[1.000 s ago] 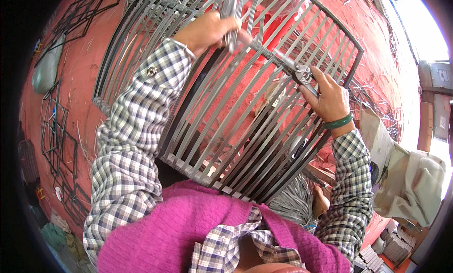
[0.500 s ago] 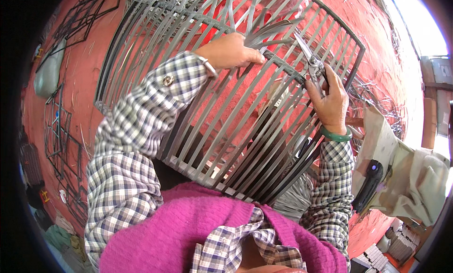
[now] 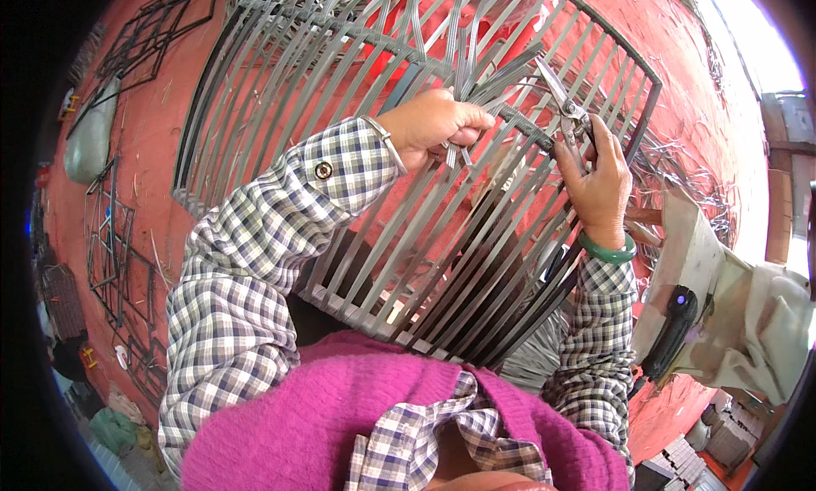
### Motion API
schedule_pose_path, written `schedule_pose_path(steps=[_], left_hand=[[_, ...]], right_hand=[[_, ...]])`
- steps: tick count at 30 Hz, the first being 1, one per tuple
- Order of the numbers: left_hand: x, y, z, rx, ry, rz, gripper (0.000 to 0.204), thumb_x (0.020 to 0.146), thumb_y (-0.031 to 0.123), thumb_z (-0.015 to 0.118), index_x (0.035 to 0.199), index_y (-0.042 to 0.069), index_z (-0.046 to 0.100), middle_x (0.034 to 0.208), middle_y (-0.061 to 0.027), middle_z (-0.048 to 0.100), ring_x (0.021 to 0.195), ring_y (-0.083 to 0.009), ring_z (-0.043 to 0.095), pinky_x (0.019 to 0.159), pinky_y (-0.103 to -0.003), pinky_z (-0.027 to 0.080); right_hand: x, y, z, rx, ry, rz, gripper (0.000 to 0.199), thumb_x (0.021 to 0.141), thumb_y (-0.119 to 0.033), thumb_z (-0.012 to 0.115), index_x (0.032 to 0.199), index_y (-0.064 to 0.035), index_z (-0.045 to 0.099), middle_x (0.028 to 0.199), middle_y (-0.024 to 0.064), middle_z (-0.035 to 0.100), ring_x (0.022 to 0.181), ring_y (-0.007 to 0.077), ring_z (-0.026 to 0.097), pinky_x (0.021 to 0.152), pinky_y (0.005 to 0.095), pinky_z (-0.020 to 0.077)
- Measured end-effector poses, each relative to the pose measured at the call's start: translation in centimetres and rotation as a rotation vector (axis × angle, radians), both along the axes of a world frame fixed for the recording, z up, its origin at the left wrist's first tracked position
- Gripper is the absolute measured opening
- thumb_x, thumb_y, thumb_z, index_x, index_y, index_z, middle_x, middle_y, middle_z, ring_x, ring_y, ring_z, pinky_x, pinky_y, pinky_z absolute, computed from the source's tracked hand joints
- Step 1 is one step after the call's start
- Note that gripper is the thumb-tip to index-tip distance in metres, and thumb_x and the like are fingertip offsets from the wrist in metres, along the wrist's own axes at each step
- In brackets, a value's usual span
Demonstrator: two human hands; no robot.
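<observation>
Grey strap ends [image 3: 476,87] pinched in left hand [image 3: 433,121]; right hand [image 3: 599,181] grips shears [image 3: 565,109]. Keep straps taut, cut close to frame [image 3: 340,151].

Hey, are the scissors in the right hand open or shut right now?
Open: the scissors' two blades spread apart in a V above the right hand.

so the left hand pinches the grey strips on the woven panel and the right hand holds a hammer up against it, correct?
Not quite. In the head view the right hand holds metal shears, not a hammer, with the blades pointing up over the woven panel. The rest stands: the left hand pinches the grey strips on that panel.
</observation>
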State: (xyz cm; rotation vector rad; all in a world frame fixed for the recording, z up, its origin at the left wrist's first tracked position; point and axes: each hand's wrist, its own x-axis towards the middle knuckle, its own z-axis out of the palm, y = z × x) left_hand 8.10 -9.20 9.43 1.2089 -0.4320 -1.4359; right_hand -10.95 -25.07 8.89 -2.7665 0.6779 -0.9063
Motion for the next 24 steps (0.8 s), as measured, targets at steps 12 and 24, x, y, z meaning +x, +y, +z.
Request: schedule_pose_path(steps=[12, 24], left_hand=[[10.2, 4.6, 2.6, -0.217, -0.848, 0.201, 0.032, 0.094, 0.03, 0.047, 0.101, 0.003, 0.064, 0.069, -0.0008, 0.06, 0.065, -0.0054, 0.055, 0.058, -0.019, 0.042], [6.6, -4.0, 2.5, 0.23, -1.306, -0.445, 0.038, 0.088, 0.038, 0.055, 0.074, 0.004, 0.059, 0.054, -0.0002, 0.047, 0.039, -0.0089, 0.04, 0.037, -0.026, 0.032]], right_hand=[[1.1, 1.4, 1.7, 0.055, 0.035, 0.119, 0.059, 0.071, -0.03, 0.072, 0.123, -0.0091, 0.054, 0.086, 0.0087, 0.058, 0.067, 0.021, 0.056, 0.062, 0.0325, 0.0471], [2.3, 2.7, 2.2, -0.015, 0.438, 0.17, 0.056, 0.074, -0.043, 0.066, 0.12, -0.0134, 0.055, 0.081, 0.0094, 0.056, 0.074, 0.0286, 0.06, 0.065, 0.0394, 0.0479]])
